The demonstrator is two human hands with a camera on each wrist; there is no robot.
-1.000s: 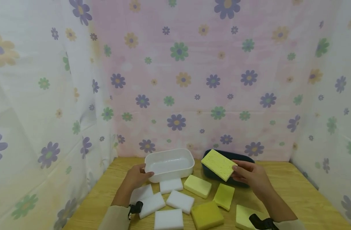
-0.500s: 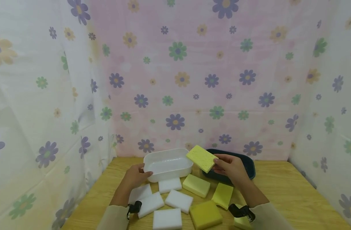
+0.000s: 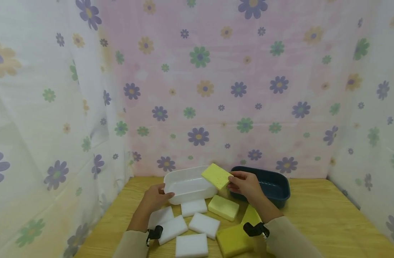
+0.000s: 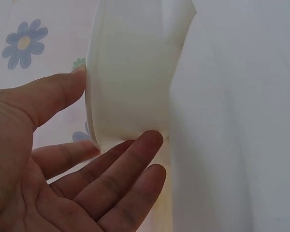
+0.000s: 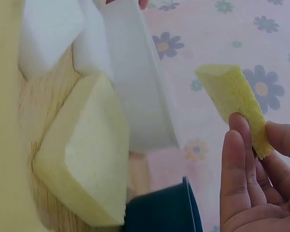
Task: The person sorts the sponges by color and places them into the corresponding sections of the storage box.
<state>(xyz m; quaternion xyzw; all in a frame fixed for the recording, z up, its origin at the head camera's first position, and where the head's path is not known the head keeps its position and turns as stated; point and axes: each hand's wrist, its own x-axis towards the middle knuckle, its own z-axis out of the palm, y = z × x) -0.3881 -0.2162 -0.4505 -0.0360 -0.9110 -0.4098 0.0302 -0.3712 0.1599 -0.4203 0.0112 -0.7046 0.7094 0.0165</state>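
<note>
My right hand (image 3: pixel 247 186) pinches a thin light-yellow sponge (image 3: pixel 214 175) between thumb and fingers. In the head view the sponge is tilted and overlaps the right end of a white plastic tub (image 3: pixel 190 195); the right wrist view shows its rough edge. My left hand (image 3: pixel 154 197) holds the tub's left end, the thumb on one side and fingers on the other. The left wrist view shows fingertips (image 4: pixel 152 139) against the tub's wall. To the right stands a dark teal tub (image 3: pixel 278 195), partly hidden behind my right hand.
Several white sponges (image 3: pixel 192 245) lie on the wooden table (image 3: pixel 326 215) in front of the white tub. A thick pale-yellow sponge (image 3: pixel 223 208) and a darker yellow one (image 3: pixel 232 240) lie near the middle. My right forearm covers other yellow pieces. A flowered cloth (image 3: pixel 216 71) hangs behind.
My right hand has carried the light-yellow sponge leftward from over the dark teal tub to the white tub's right end. My left hand has stayed on the white tub.
</note>
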